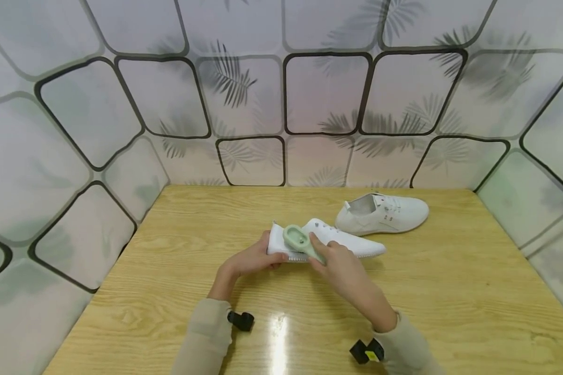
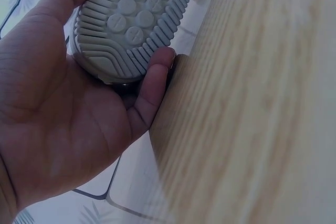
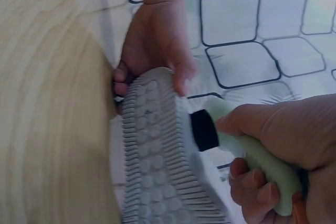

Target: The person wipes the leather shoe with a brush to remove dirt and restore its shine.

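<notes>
My left hand [image 1: 253,256] grips a white lace-up shoe [image 1: 356,244] by its heel, thumb along the sole edge. The shoe is tipped on its side, its toe pointing right. In the left wrist view its studded, ridged sole [image 2: 136,19] faces the camera, with the fingers around the heel end. My right hand [image 1: 344,268] holds a pale green brush [image 1: 296,238] by the handle, its oval head lying over the shoe's side near the heel. Dark bristles [image 3: 204,129] meet the upper just above the sole in the right wrist view.
A second white shoe [image 1: 382,213] stands upright behind the held one, toe to the right. Both are over a light wooden table [image 1: 169,291]. Patterned panels [image 1: 328,94] rise behind the table and at both sides.
</notes>
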{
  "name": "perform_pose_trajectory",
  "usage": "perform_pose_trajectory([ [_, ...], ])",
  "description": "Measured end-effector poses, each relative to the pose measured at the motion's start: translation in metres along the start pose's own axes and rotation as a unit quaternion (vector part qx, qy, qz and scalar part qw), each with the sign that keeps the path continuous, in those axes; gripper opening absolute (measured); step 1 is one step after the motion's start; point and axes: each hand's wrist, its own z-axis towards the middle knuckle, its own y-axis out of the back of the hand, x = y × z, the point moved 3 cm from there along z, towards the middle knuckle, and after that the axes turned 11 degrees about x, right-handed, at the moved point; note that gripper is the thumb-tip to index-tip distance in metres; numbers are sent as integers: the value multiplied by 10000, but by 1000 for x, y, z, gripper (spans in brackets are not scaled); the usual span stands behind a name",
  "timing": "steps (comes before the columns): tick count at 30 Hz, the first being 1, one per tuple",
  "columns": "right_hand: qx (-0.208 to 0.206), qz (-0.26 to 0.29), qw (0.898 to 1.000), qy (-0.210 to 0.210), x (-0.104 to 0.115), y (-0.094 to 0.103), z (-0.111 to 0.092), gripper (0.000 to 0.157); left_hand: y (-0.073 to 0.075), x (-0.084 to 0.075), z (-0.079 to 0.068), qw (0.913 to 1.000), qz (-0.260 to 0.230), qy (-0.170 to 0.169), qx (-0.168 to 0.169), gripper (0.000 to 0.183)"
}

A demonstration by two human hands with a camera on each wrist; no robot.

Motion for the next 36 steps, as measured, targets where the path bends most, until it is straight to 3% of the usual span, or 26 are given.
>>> perform_pose_trajectory([
  [7,9,4,9998,-223,-2,5,-1,56,0,1,0,10000,-89,10,-28,55],
  [14,120,69,9999,0,-3,-1,3,56,0,0,0,9999,-70,84,-90,54],
  [20,85,45,9998,-161,-8,6,0,57,0,0,0,9996,-123,217,-147,57],
  [28,615,857,9943,133,-17,3,2,60,-1,-1,1,9999,-46,56,-71,55],
  [36,516,794,9954,127,-24,7,2,61,-1,-2,0,9993,-105,299,-208,60],
])
